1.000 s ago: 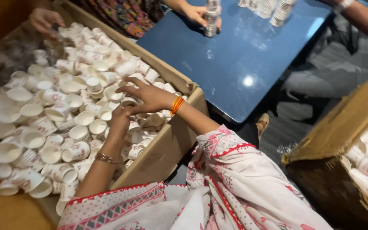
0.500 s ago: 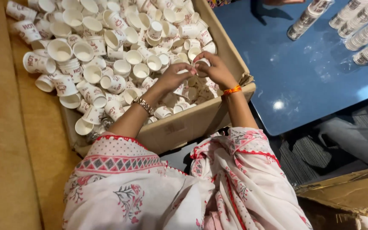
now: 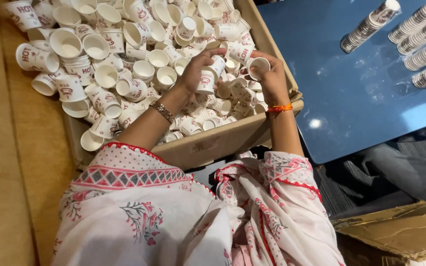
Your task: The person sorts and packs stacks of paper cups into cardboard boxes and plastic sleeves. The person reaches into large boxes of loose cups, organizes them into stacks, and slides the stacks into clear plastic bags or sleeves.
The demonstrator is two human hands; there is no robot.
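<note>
A large cardboard box [image 3: 223,140] is heaped with several small white paper cups with red print [image 3: 104,74]. Both my hands reach into it near its right side. My left hand [image 3: 195,74] grips a short stack of nested cups [image 3: 208,79], held slanted. My right hand [image 3: 272,79] holds a single cup [image 3: 258,66] with its mouth facing me. A metal bracelet sits on my left wrist, an orange thread on my right. White sleeves with red floral print cover my arms.
A blue table [image 3: 361,83] lies to the right of the box, with stacked cup columns [image 3: 420,34] lying at its far right. Another cardboard box flap [image 3: 400,231] shows at lower right. A tan surface [image 3: 11,172] runs along the left.
The view moved in closer on the box. My left hand has risen with a stack of cups, and my right hand now holds one cup beside it.
</note>
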